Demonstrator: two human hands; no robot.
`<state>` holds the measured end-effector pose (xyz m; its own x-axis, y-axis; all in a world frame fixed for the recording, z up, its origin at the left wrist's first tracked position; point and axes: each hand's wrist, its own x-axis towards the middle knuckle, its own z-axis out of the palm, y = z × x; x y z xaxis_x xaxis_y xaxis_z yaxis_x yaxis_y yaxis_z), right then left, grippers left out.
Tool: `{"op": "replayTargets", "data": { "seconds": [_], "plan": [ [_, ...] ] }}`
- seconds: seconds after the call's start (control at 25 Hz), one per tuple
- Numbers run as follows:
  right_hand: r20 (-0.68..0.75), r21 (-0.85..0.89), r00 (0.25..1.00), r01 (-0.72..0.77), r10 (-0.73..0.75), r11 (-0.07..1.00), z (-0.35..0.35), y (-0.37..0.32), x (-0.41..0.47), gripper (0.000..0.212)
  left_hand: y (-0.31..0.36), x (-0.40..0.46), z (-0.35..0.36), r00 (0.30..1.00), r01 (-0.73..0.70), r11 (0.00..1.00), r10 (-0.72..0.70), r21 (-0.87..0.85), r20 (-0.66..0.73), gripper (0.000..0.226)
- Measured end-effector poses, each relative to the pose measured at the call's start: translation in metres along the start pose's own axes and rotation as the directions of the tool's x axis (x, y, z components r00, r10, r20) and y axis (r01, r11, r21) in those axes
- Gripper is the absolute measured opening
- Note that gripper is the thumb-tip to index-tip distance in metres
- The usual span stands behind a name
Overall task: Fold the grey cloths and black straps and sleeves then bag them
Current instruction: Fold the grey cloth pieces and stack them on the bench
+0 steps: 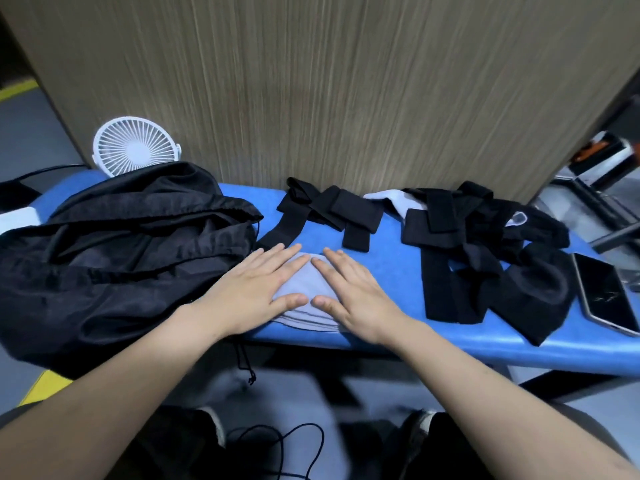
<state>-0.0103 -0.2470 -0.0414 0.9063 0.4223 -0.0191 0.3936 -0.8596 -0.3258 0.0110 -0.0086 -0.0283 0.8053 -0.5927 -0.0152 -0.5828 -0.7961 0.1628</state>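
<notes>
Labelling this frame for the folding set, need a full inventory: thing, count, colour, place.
bag: 1, black drawstring, left on table
grey cloth: 1 folded stack, light grey, front centre under both hands
strap bundle: 1, black, back centre
pile of straps and sleeves: 1, black, right
second grey cloth: 1, light grey, partly under that pile
phone: 1, dark, far right edge
fan: 1, white, behind bag
table: 1, blue top
panel: 1, wood-grain, behind table
left hand: flat on grey cloth
right hand: flat on grey cloth
</notes>
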Motion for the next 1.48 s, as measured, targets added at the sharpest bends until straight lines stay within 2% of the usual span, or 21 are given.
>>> {"op": "replayTargets", "data": {
  "seconds": [0.28,0.4,0.52,0.6,0.76,0.88,1.04,1.2,1.32,1.4,1.48],
  "plan": [
    [-0.002,0.045,1.0,0.012,-0.012,0.999,0.001,-0.009,0.021,0.091,-0.015,0.001,-0.016,0.998,0.057,0.998,-0.058,0.037,0.02,0.109],
    [-0.029,0.062,0.999,0.031,-0.03,0.998,-0.006,-0.001,0.014,0.083,-0.012,0.009,-0.026,0.999,0.034,0.999,-0.035,-0.01,-0.039,0.1],
    [-0.185,0.068,0.983,0.031,-0.017,0.997,-0.031,0.016,0.001,0.071,-0.007,0.026,-0.037,0.98,-0.02,1.0,0.015,-0.023,-0.197,0.077],
    [-0.331,0.02,0.944,-0.005,0.011,1.0,-0.05,0.038,-0.008,0.062,0.001,0.044,-0.043,0.965,-0.053,0.998,0.044,-0.029,-0.258,0.066],
    [-0.511,-0.152,0.852,-0.22,0.114,0.963,-0.081,0.089,-0.004,0.053,0.026,0.098,-0.051,0.927,-0.104,0.994,0.085,-0.031,-0.364,0.053],
    [-0.514,-0.274,0.844,-0.334,0.156,0.902,-0.09,0.118,0.01,0.044,0.044,0.154,-0.049,0.913,-0.109,0.993,0.117,0.043,-0.391,0.048],
    [-0.548,-0.356,0.822,-0.395,0.153,0.847,-0.09,0.143,0.039,0.038,0.052,0.224,-0.04,0.905,-0.102,0.988,0.14,0.114,-0.403,0.046],
    [-0.586,-0.429,0.801,-0.439,0.127,0.79,-0.086,0.16,0.068,0.032,0.054,0.278,-0.03,0.923,-0.093,0.983,0.146,0.161,-0.357,0.045],
    [-0.61,-0.45,0.785,-0.457,0.109,0.768,-0.086,0.164,0.081,0.033,0.054,0.298,-0.025,0.937,-0.09,0.978,0.148,0.189,-0.316,0.033],
    [-0.607,-0.462,0.787,-0.46,0.108,0.759,-0.084,0.164,0.086,0.036,0.052,0.303,-0.025,0.925,-0.076,0.977,0.143,0.197,-0.352,0.022],
    [-0.613,-0.452,0.779,-0.482,0.131,0.751,-0.083,0.164,0.086,0.035,0.054,0.303,-0.031,0.884,-0.082,0.981,0.154,0.177,-0.441,0.019]
  ]
}}
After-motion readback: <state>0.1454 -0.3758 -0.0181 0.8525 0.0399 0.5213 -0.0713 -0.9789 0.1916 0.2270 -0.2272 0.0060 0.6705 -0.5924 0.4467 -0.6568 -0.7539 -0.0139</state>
